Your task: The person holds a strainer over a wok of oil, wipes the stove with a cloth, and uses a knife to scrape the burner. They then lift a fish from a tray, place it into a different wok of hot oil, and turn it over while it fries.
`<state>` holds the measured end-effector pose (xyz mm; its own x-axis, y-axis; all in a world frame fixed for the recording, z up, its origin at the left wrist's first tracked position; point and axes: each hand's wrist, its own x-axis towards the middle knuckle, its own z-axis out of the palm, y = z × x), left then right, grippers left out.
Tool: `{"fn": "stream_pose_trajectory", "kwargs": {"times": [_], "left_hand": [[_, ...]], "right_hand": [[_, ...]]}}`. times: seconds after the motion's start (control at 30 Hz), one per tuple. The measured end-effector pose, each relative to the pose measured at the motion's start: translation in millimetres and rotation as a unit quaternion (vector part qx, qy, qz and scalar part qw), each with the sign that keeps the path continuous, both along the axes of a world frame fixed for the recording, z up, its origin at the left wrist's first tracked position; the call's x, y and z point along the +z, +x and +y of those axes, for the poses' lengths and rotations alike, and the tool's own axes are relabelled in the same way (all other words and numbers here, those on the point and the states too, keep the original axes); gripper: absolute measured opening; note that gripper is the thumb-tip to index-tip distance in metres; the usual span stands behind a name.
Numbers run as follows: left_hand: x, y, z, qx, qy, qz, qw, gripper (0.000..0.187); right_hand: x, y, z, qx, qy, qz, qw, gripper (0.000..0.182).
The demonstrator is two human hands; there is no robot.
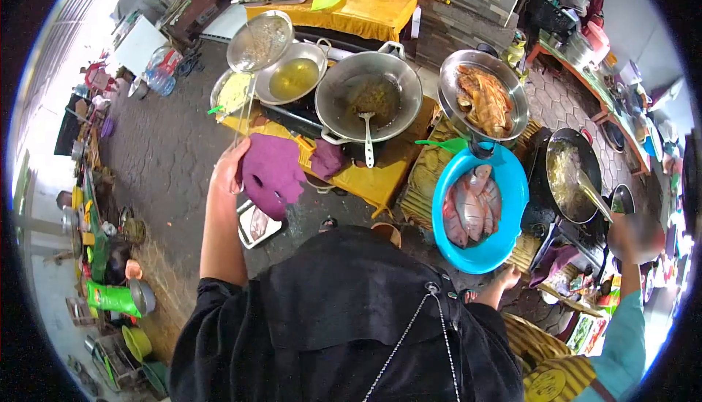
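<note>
My left hand [232,165] is closed round the long thin handle of a wire skimmer [261,40]. The skimmer's round head is raised at the upper left, overlapping a pan of yellow oil [294,78]. A purple cloth [272,171] with holes hangs right beside my fingers. To the right of the oil stands a large wok [336,98] with dark residue, a slotted spatula [368,138] resting in it. Partly hidden by my sleeve, my right hand [503,279] is low, its fingers curled near a blue basin [439,230] of raw fish [474,208]; what they hold, if anything, is hidden.
Fried fish [484,100] fills a metal bowl behind the basin. At right, a co-worker's hand [627,234] grips a spatula [596,196] over another frying wok [553,175]. A yellow-covered table [380,16] stands ahead. A white tray [248,237] sits below the cloth.
</note>
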<state>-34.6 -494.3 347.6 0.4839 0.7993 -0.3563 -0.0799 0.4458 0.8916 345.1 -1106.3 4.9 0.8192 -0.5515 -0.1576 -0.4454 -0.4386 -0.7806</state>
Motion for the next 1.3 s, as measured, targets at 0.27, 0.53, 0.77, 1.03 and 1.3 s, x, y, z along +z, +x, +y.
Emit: {"fn": "stream_pose_trajectory", "kwargs": {"times": [0.27,0.53,0.77,1.03,1.3], "left_hand": [[-98.4,-17.8,107.1,-0.082,-0.126,0.000,0.989,0.024],[-42.5,-15.0,168.7,-0.094,-0.074,0.000,0.993,0.029],[-100.0,-29.5,212.4,-0.088,-0.037,0.025,0.995,0.028],[-118.5,-53.1,200.6,-0.089,-0.110,-0.001,0.990,0.028],[-129.9,-78.0,211.0,-0.076,-0.113,0.037,0.990,0.021]], "right_hand": [[-124.2,-214.4,51.8,0.162,0.187,0.150,0.957,0.012],[72.6,-240.5,338.8,0.466,-0.049,0.072,0.881,0.031],[76.9,-180.6,464.3,0.482,-0.045,-0.036,0.874,0.062],[85.5,-157.0,524.9,0.440,-0.079,0.145,0.882,0.082],[54.9,-148.0,551.2,0.411,-0.103,0.157,0.892,0.076]]}}
